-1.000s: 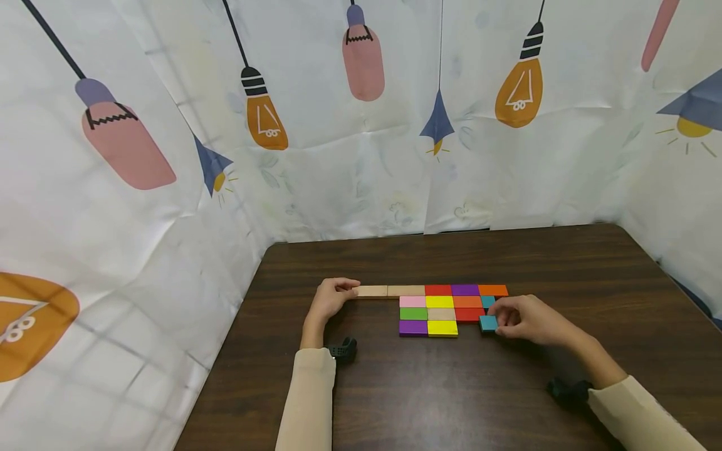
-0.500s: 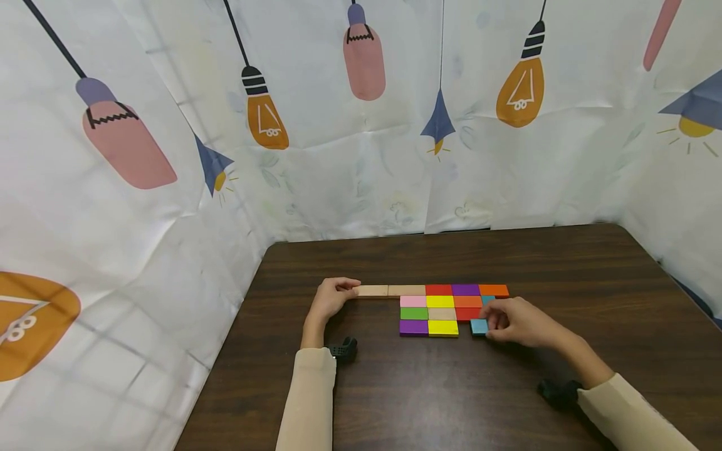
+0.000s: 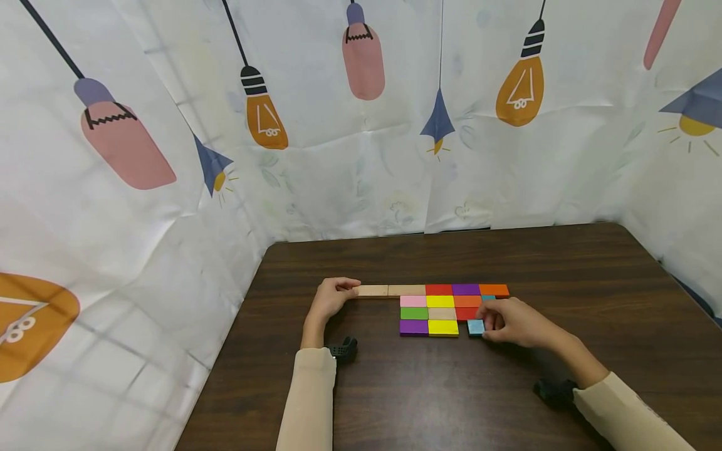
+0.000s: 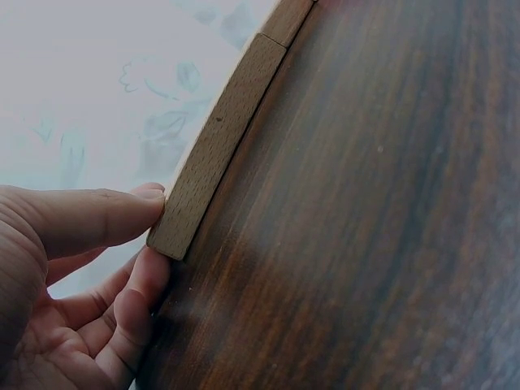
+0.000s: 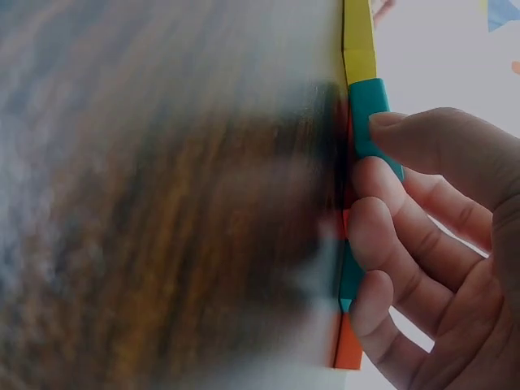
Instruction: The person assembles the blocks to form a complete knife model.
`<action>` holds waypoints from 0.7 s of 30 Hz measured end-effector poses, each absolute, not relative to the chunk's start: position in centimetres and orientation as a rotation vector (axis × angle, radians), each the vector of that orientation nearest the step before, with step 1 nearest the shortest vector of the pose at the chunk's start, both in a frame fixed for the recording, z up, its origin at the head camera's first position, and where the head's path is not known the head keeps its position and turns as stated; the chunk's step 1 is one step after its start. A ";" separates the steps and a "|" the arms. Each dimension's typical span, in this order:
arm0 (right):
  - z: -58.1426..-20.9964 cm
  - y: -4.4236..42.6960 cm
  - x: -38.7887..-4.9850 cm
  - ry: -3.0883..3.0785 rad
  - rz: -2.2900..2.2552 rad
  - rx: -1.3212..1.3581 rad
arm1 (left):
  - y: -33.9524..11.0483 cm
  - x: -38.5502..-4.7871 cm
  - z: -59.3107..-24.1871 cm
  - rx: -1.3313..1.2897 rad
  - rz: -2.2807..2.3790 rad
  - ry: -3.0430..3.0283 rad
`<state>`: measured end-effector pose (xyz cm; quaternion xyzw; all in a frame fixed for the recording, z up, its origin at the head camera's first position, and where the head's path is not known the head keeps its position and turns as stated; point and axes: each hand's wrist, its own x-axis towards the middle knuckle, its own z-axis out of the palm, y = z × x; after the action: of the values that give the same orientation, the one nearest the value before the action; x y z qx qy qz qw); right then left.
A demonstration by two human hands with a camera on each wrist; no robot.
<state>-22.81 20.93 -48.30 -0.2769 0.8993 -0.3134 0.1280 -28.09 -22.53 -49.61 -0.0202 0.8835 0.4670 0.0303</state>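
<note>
My left hand [image 3: 329, 302] is at the far left end of a row of blocks. Its thumb and fingers pinch the end of a plain wooden block [image 3: 372, 291], whose grain shows in the left wrist view. Between the thumb and fingertips of my right hand [image 3: 519, 322] is a blue-green block [image 5: 370, 114]. It sits just right of a yellow block [image 3: 442, 328] in the front row, with a small gap in the head view. Behind it lies a red block [image 3: 465, 313], partly covered by my fingers.
Flat coloured blocks lie edge to edge in several rows, among them a pink block [image 3: 413, 301], a green block [image 3: 414, 313] and a purple block [image 3: 414, 327]. An orange block [image 3: 494, 290] ends the back row. Below is a dark wooden table [image 3: 406, 388]; a printed curtain [image 3: 361, 169] hangs behind.
My right hand has moved left with the blue-green block, bringing it closer to the yellow block in the front row. The left hand has stayed at the wooden block's end.
</note>
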 end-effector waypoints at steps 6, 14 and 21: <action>-48.3 20.8 -22.9 2.624 -0.899 -0.796 | -22.6 -28.1 -49.6 -0.064 1.437 2.727; -48.1 20.7 -23.0 2.616 -0.900 -0.799 | -22.5 -28.0 -49.5 -0.066 1.440 2.721; -48.0 20.1 -23.0 2.622 -0.901 -0.814 | -22.6 -28.1 -49.7 -0.052 1.439 2.728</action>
<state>-22.97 20.11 -47.99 -0.2794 0.9003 -0.3094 0.1256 -28.15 -22.57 -49.71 -0.0168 0.8840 0.4663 0.0286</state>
